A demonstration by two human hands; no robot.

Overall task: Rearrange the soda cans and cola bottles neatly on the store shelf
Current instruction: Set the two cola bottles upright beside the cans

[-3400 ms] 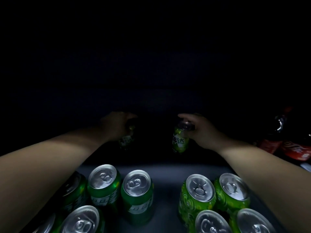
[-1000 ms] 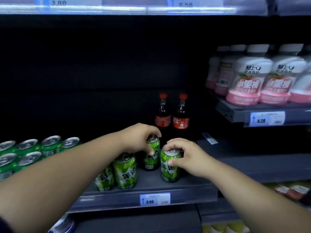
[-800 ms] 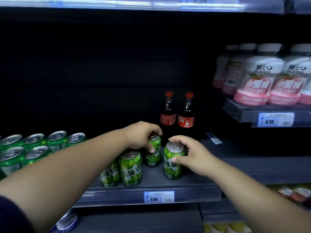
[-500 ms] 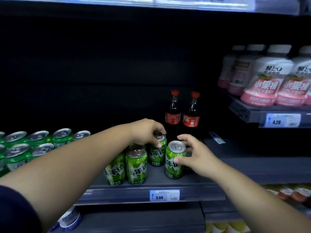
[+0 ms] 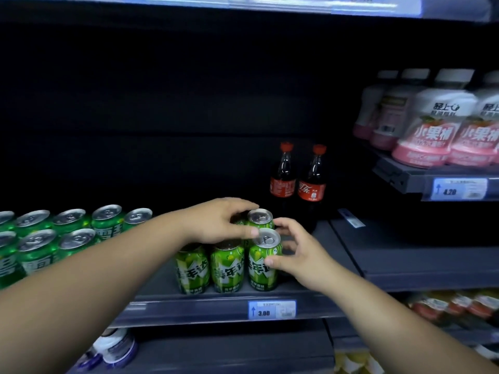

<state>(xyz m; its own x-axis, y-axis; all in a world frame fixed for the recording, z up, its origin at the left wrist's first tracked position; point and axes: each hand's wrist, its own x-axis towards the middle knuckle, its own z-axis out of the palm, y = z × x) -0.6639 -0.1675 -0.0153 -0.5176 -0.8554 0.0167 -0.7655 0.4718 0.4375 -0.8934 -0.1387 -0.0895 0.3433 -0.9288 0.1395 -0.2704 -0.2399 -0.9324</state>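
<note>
Three light-green soda cans stand in a front row on the grey shelf point(image 5: 310, 298). My right hand point(image 5: 299, 255) grips the rightmost one point(image 5: 263, 268), thumb on its front and fingers behind. A rear green can point(image 5: 260, 217) stands directly behind it. My left hand point(image 5: 221, 222) lies over the tops of the middle cans point(image 5: 228, 269) and pinches the rear can between fingertips and thumb. Two cola bottles point(image 5: 312, 184) with red caps stand upright behind and to the right, apart from the cans.
Several darker green cans point(image 5: 37, 238) are packed in rows on the left. White-and-pink drink bottles point(image 5: 432, 130) fill a higher shelf at right. A 3.00 price tag point(image 5: 271, 309) sits on the shelf lip. More goods lie on the shelves below.
My view pulled back out of the dark shelf. My right hand slid its can left against the front row; my left hand brought the rear can in behind it.
</note>
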